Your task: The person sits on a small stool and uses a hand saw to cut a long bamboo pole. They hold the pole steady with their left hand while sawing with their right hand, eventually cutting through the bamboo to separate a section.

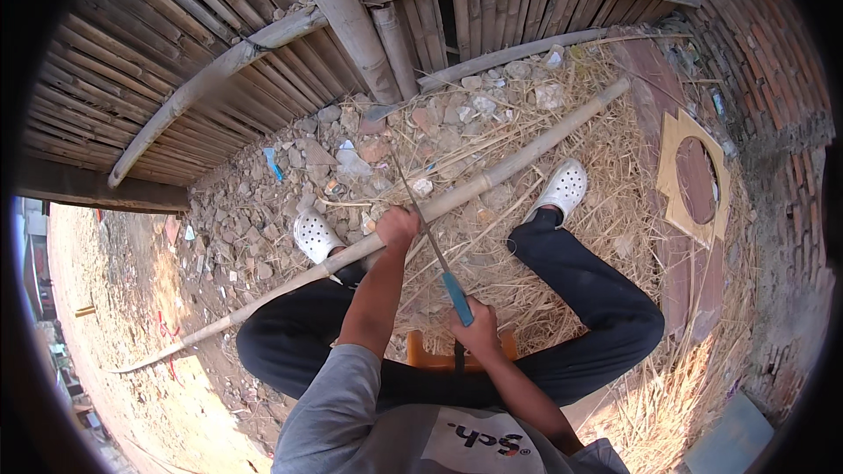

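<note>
A long bamboo pole (544,141) lies slantwise in front of me, from the lower left up to the far right. My left hand (397,226) is closed around it near its middle. In my right hand (477,328) I grip the blue handle of a hand saw (434,244). The narrow blade crosses the pole just right of my left hand, its tip pointing away from me. Any teeth are too fine to make out, and I cannot tell how deep the blade sits in the bamboo.
My feet in white clogs (563,189) are set apart on rubble and straw. An orange seat (427,349) shows beneath me. A bamboo-slat wall (219,114) stands ahead, a brick wall (781,79) at right. A board with a round hole (670,175) lies near it.
</note>
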`<state>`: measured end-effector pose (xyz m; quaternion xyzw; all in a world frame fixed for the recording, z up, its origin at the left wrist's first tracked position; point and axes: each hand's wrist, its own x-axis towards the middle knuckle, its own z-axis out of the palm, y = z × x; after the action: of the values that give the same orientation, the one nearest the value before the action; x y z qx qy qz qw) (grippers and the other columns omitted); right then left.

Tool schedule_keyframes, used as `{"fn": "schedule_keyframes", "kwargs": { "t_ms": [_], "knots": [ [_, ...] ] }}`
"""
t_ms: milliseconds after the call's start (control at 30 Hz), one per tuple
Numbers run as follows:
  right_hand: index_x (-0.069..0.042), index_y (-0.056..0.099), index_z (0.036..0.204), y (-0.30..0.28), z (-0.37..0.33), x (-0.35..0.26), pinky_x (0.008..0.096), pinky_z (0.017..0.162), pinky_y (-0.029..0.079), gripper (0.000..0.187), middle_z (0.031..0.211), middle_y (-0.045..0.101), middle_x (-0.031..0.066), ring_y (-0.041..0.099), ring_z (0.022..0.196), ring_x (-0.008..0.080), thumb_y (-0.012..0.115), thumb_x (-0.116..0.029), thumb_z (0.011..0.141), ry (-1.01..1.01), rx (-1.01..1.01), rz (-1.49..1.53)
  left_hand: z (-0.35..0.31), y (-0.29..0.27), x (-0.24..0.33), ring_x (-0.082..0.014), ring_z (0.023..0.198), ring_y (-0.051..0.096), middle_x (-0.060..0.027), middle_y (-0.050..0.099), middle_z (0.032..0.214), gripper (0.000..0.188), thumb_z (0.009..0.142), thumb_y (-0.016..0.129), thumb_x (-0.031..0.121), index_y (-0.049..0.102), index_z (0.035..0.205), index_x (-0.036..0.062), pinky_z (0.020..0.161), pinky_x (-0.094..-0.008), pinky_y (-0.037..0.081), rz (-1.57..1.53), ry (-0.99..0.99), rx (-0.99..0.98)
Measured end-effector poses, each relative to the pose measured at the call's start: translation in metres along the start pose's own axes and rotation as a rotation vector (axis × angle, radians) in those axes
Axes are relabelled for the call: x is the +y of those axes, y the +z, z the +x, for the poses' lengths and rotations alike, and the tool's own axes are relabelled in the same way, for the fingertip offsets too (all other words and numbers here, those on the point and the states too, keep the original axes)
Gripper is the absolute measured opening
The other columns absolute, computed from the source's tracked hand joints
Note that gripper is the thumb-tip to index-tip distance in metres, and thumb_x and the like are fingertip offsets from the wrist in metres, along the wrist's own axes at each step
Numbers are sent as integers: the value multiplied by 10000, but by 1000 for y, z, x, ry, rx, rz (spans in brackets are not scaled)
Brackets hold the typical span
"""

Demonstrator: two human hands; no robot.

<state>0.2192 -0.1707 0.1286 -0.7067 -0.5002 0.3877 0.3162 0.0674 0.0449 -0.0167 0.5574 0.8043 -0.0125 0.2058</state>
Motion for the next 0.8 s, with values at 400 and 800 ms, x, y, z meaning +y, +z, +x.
{"fn": "schedule_keyframes", "kwargs": {
  "t_ms": [400, 800],
  "knots": [
    [-9, 547, 678, -3, 1, 6, 353, 522, 470, 156, 530, 520, 127, 603, 509, 201, 625, -85, 790, -28, 15, 11, -11, 4, 4, -368, 833, 698, -222, 703, 882, 492, 845, 509, 444, 719, 891, 2, 763, -453, 544, -31, 2, -31],
    [-6, 565, 700, -63, -68, -17, 355, 524, 477, 134, 538, 539, 152, 623, 514, 281, 649, -94, 756, 119, -20, 100, -3, -8, 11, -365, 843, 696, -225, 702, 872, 495, 853, 498, 449, 725, 860, 9, 767, -457, 544, -35, -9, 8]
  ]
}}
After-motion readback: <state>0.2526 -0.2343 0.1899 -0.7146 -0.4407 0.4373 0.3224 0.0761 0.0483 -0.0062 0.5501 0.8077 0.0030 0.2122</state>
